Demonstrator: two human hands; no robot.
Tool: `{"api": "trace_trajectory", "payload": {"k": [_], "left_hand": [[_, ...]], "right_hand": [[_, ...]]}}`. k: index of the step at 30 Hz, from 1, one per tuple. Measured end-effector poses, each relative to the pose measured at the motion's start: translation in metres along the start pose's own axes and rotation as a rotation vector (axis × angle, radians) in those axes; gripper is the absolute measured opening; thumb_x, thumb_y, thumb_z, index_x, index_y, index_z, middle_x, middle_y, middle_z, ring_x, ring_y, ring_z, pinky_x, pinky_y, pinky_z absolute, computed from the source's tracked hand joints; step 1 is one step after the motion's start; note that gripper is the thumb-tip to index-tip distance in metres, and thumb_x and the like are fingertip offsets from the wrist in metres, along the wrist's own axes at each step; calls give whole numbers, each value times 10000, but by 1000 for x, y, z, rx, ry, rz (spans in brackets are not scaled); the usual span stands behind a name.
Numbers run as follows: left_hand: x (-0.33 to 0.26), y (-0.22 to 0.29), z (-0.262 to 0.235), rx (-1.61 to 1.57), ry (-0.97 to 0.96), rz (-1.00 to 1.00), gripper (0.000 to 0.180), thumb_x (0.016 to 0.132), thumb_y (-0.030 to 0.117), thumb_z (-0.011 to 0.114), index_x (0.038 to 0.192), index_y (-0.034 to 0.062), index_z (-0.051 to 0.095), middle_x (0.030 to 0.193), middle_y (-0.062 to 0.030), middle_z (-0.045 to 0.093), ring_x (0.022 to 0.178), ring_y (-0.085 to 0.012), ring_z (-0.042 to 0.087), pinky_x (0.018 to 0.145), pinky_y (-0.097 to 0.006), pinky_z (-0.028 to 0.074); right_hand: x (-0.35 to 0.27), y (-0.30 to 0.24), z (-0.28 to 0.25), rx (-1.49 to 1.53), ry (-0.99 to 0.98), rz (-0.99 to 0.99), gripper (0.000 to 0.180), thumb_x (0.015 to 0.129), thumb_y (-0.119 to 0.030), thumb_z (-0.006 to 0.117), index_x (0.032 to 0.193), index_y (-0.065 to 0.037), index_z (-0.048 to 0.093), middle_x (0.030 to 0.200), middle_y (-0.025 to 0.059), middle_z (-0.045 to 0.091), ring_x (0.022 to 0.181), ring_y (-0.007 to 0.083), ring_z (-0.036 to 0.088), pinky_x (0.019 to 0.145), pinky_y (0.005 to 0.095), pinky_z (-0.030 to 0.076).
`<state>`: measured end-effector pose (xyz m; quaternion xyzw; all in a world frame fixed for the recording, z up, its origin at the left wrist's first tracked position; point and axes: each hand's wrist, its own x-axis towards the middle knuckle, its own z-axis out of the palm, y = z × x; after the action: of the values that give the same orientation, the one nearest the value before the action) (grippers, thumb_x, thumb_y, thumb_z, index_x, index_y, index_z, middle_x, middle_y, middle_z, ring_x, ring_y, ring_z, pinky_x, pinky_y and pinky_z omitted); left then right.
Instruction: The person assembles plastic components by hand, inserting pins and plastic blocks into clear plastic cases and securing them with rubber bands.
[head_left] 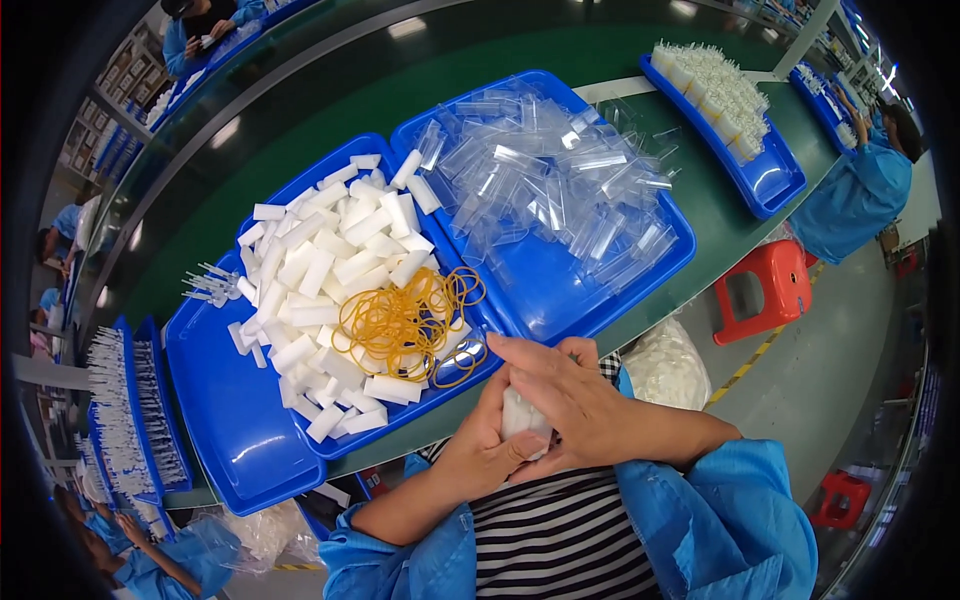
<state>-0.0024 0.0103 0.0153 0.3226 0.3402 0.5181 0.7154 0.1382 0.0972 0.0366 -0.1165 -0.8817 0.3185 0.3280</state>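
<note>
Close to my body, just off the front edge of the table, both hands are closed around a whitish bundle [522,415]. My left hand [480,440] wraps it from the left, thumb lying across its lower end. My right hand [575,400] covers it from the right, with its fingers over the top. Most of the bundle is hidden, so what makes it up cannot be told. Nearest to the hands is a blue tray [215,400] holding a heap of white foam blocks [330,250]. Tangled yellow rubber bands [405,325] lie on the blocks.
A second blue tray [530,290] holds clear plastic sleeves [560,170]. Bundled white sticks [710,95] fill a tray at the far right; more stick trays [135,410] stand at the left. A red stool [765,290] is on the floor. Co-workers in blue sit nearby.
</note>
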Motion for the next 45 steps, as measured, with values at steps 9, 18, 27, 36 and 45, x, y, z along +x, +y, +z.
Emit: {"api": "trace_trajectory", "payload": {"k": [9, 18, 27, 36, 45], "left_hand": [[2, -8, 10, 15, 100, 379, 662, 784, -72, 623, 1306, 59, 238, 1272, -152, 347, 1179, -253, 433, 928, -359, 433], [-2, -9, -5, 374, 142, 506, 396, 824, -81, 524, 1183, 26, 396, 1256, -175, 393, 1108, -219, 486, 920, -329, 423], [-1, -1, -10, 476, 85, 300, 307, 821, -56, 543, 1122, -6, 514, 1156, -144, 494, 996, -168, 549, 838, -269, 461], [2, -1, -12, 609, 45, 298, 281, 829, -71, 532, 1101, -1, 541, 1144, -140, 501, 966, -156, 564, 755, -244, 501], [5, 4, -10, 412, 55, 164, 246, 833, -69, 532, 1061, 17, 559, 1108, -117, 505, 938, -116, 545, 699, -204, 497]], "right_hand": [[-8, 2, -6, -231, 126, 22, 770, 619, -240, 771, 1251, 11, 409, 1187, 162, 515, 1024, 300, 539, 805, 378, 352], [-7, 3, -35, 222, 16, 132, 524, 703, -124, 752, 1166, -31, 525, 1115, 122, 512, 972, 244, 542, 798, 320, 458], [-4, 0, -50, 365, -138, 356, 351, 729, -14, 664, 1068, -92, 609, 1018, 79, 505, 896, 175, 547, 726, 262, 468], [-6, 5, -50, 225, -185, 183, 227, 760, -73, 660, 986, -74, 635, 970, 56, 591, 845, 219, 606, 723, 303, 499], [-2, 10, -67, 146, -364, 50, 296, 797, -98, 620, 1090, -60, 602, 1057, 66, 595, 876, 230, 620, 734, 315, 519]]}}
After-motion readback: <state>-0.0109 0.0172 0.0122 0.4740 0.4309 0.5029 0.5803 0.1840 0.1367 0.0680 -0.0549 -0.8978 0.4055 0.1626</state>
